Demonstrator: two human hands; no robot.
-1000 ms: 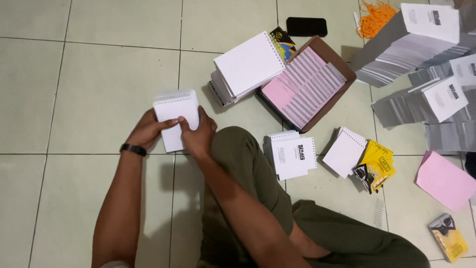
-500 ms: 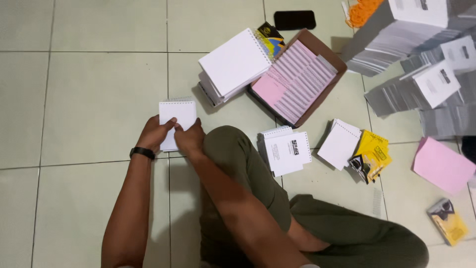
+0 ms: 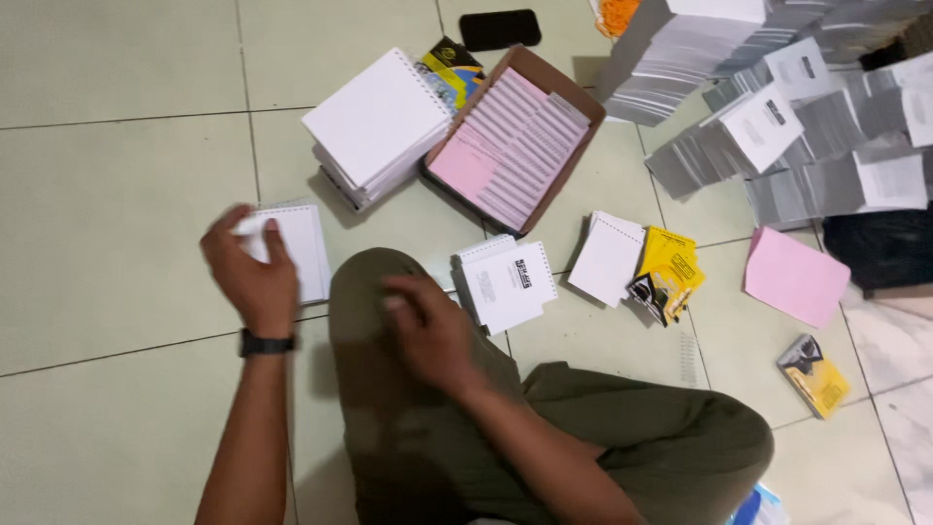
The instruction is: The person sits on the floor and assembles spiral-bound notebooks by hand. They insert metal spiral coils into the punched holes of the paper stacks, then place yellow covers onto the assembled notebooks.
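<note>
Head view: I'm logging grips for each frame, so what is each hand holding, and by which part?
The left hand rests on the white notepad at its left edge, the pad lying on the floor. The right hand holds nothing.

**Soft Indoor Light, Motion Blur at Centre**

The scene was evenly lit by soft, diffuse light, moderately bright, with a faint greenish cast on the floor tiles (image 3: 117, 146). Shadows were short and soft-edged: one lay below and left of the white notebook stack (image 3: 379, 122) in the upper middle, another beside the cardboard box (image 3: 573, 117). No hard glare showed, though the white sheets at upper right were close to washed out. The right hand (image 3: 428, 326) at centre was smeared by motion blur, and the left hand (image 3: 248, 277) at centre left was softer still at the fingertips. Detail on the grey paper stacks (image 3: 826, 126) at upper right was slightly mushy. The dark trousers swallowed detail at the bottom.
</note>
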